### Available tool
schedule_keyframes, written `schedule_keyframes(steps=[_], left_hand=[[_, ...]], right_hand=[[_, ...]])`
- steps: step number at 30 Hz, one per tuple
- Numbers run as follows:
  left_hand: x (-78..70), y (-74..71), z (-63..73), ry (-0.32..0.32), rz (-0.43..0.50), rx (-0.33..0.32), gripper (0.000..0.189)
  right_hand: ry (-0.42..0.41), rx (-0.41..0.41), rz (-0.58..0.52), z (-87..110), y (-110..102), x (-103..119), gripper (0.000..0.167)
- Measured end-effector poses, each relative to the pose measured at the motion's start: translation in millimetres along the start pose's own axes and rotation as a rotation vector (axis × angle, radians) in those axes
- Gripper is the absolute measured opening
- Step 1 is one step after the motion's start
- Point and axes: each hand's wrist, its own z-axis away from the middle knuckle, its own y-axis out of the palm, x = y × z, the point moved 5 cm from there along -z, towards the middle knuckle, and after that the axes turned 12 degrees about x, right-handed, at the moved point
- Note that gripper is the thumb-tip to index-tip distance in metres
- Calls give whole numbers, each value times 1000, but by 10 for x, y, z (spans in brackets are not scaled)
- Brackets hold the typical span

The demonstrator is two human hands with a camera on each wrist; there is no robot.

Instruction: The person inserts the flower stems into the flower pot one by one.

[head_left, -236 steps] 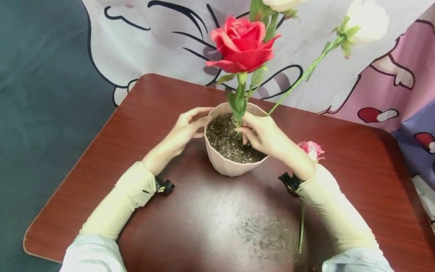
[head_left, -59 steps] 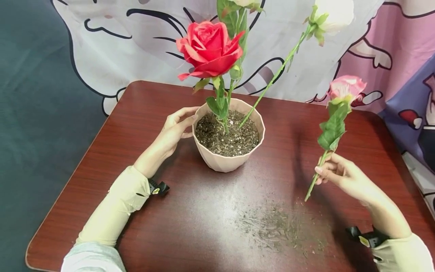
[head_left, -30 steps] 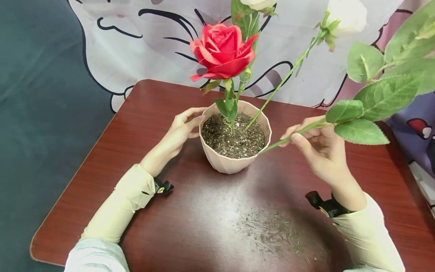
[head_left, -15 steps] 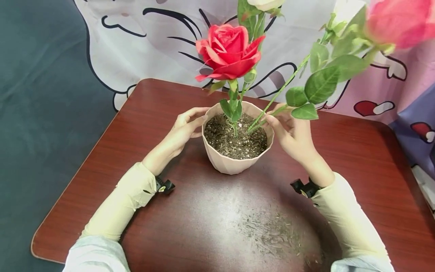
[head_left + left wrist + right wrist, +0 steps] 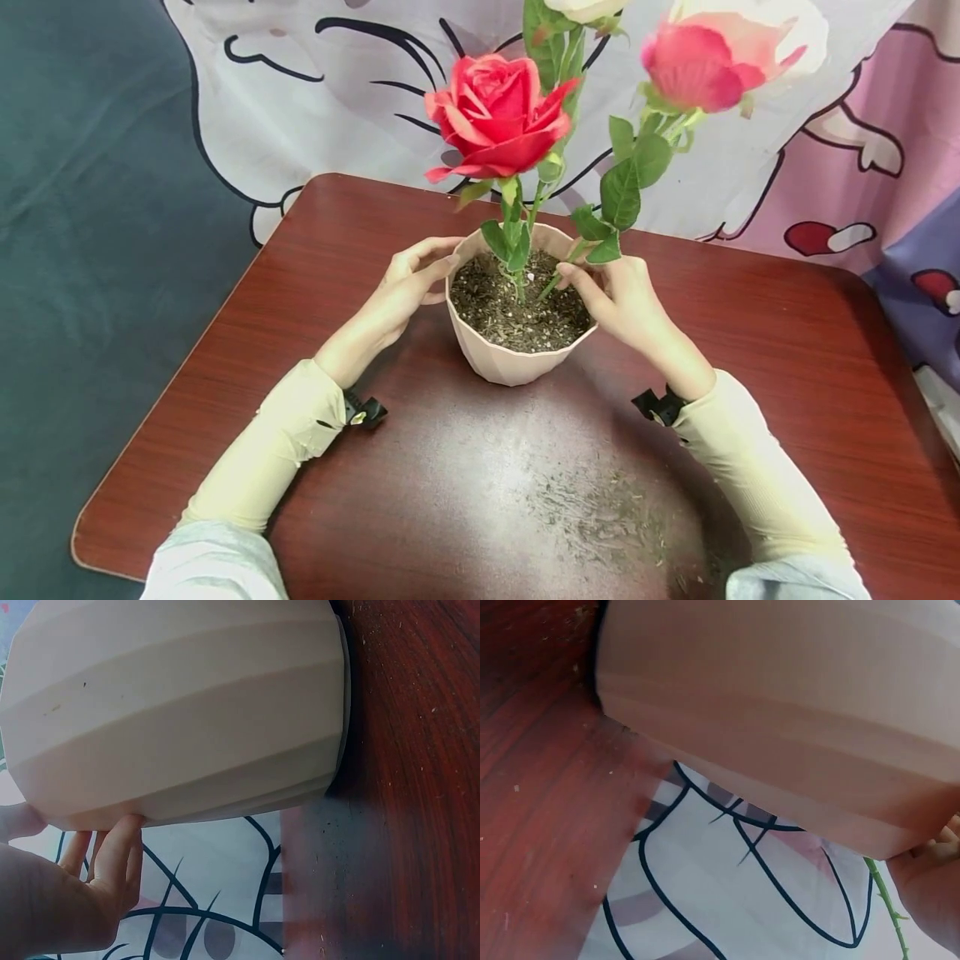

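Observation:
A pale pink faceted flower pot [image 5: 510, 362] filled with dark soil [image 5: 525, 321] stands on the table. My left hand [image 5: 405, 279] touches its left side, thumb at the rim and fingers along the outer wall; the left wrist view shows those fingers [image 5: 116, 855] fairly straight. With my right hand [image 5: 626, 300] I pinch the green stem of a pink rose [image 5: 701, 67], its lower end down at the soil and its bloom leaning right. A red rose [image 5: 502, 117] and a white rose [image 5: 585, 8] stand in the pot. Another white rose [image 5: 810, 42] is partly hidden behind the pink bloom.
Soil crumbs [image 5: 607, 508] lie scattered on the dark red table [image 5: 420, 483], front right of the pot. A curtain printed with cartoon figures [image 5: 360, 133] hangs right behind the table's back edge.
My right hand picked up the pink rose from the table's right side, turned it and brought it left over the pot, stem end to the soil. My left hand stayed at the pot.

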Motion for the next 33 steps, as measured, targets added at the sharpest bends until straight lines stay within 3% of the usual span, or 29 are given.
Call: schedule_keyframes(steps=[7, 15, 21, 27, 33], left_hand=[[16, -16, 22, 2, 8, -15, 38], [-35, -47, 33, 9, -6, -32, 39], [-46, -9, 5, 8, -10, -19, 38], [-32, 1, 15, -3, -30, -21, 37], [-5, -1, 28, -13, -31, -16, 38]], right_hand=[[-30, 79, 61, -89, -2, 15, 7], [-39, 143, 32, -162, 19, 46, 6], [5, 197, 58, -175, 29, 50, 6], [53, 259, 100, -185, 68, 58, 18], [89, 268, 89, -162, 106, 49, 12]])
